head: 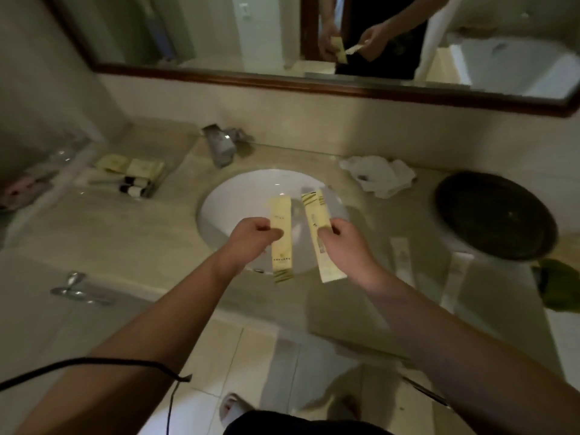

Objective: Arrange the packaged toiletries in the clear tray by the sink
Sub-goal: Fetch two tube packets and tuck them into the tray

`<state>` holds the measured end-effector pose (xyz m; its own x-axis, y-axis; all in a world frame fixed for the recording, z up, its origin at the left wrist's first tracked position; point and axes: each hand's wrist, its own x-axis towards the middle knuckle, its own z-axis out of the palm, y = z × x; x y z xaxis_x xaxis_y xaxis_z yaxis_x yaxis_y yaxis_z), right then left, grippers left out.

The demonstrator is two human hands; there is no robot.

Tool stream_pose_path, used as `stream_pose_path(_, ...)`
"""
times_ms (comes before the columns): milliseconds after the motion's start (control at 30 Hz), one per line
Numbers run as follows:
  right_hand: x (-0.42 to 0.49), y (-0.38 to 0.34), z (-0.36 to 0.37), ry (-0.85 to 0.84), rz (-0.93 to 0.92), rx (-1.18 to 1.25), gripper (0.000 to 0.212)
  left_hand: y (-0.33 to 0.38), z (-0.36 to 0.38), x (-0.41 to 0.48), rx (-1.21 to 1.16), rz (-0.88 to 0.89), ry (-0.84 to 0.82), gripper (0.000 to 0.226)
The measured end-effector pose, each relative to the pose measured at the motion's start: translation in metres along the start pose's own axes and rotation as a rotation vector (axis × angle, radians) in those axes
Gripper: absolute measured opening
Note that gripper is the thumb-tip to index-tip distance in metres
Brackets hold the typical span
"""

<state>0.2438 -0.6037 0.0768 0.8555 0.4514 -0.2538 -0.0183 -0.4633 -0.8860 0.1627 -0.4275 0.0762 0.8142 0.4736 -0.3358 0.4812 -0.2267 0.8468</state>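
In the middle of the frame, above the white sink [238, 199], the left grip [254, 233] grasps one pale yellow packet [281, 211], and the right grip [342, 243] grasps a second packet [315, 211]. The clear tray [158, 183] stands on the beige stone counter [110, 233] at the left and holds flat sachets [130, 164] and small bottles [135, 186]. A crumpled white cloth [379, 175] and a dark round dish [496, 215] lie at the right. A mirror [188, 26] fills the top.

On the beige counter [110, 233] a chrome faucet [223, 146] stands at the back — to its right lies a crumpled white cloth [379, 175], then a dark round plate [496, 215]. A wood-framed mirror [188, 29] hangs above.
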Motion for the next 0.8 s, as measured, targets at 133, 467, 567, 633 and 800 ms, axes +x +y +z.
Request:
stream_pose_path(133, 0.011, -0.051, 0.078, -0.137, -0.041, 0.016, 0.014, -0.034, -0.079, -0.009, -0.124, -0.093, 0.133, 0.015)
stream_pose_path(467, 0.037, -0.113, 0.238, 0.001, -0.635, -0.299, 0.032, -0.108, -0.241, -0.008, -0.363, -0.231, 0.172, 0.016)
stream_pose_path(567, 0.044, -0.12, 0.261, -0.018, -0.619, -0.258, 0.036, -0.117, -0.265, 0.001, -0.451, -0.241, 0.146, 0.023)
stream_pose_path(633, 0.051, -0.128, 0.273, -0.084, -0.56, -0.257, 0.035, -0.121, -0.278, 0.011, -0.474, -0.241, 0.136, 0.023)
stream_pose_path(800, 0.083, -0.143, 0.29, -0.194, -0.564, -0.136, 0.027, -0.12, -0.303, 0.049, -0.505, -0.228, 0.145, 0.02)
